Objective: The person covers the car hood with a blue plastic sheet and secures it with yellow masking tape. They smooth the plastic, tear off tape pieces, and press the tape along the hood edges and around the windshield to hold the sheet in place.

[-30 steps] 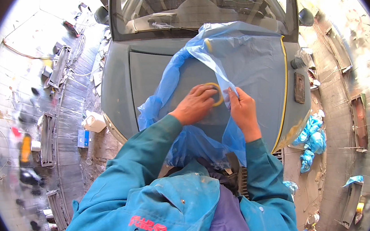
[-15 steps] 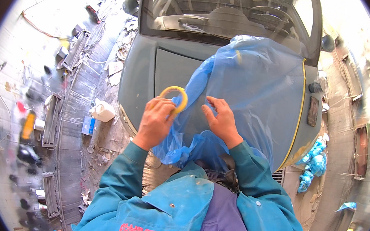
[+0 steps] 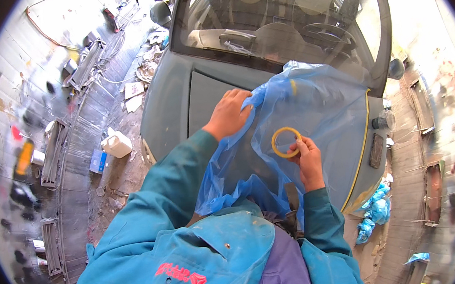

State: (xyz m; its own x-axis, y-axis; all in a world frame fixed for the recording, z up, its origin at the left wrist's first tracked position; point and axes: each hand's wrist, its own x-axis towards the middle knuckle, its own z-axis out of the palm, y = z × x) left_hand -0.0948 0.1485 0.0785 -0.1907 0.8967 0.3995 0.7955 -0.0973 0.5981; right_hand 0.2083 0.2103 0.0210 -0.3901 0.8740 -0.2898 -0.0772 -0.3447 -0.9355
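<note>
My left hand (image 3: 230, 112) is closed on the bunched edge of a blue plastic sheet (image 3: 312, 105), over the middle of the car hood. A ring-shaped roll of yellow masking tape (image 3: 277, 149) is pinched in my right hand (image 3: 308, 160), just above the sheet. The translucent sheet drapes over the right part of the grey-green car hood (image 3: 216, 90). A line of yellow tape (image 3: 363, 152) runs down its right edge. Toward my waist the lower part of the sheet (image 3: 228, 197) hangs crumpled.
Beyond the hood rises the car's windshield (image 3: 282, 25). A white plastic jug (image 3: 117, 144) and a blue box (image 3: 98, 161) stand on the floor at the left. Crumpled blue plastic (image 3: 377, 209) lies beside the car at the right. Debris and metal racks line both sides.
The tape roll has passed from my left hand to my right. My left hand has moved up and right and taken hold of the sheet's edge, while my right hand has shifted right.
</note>
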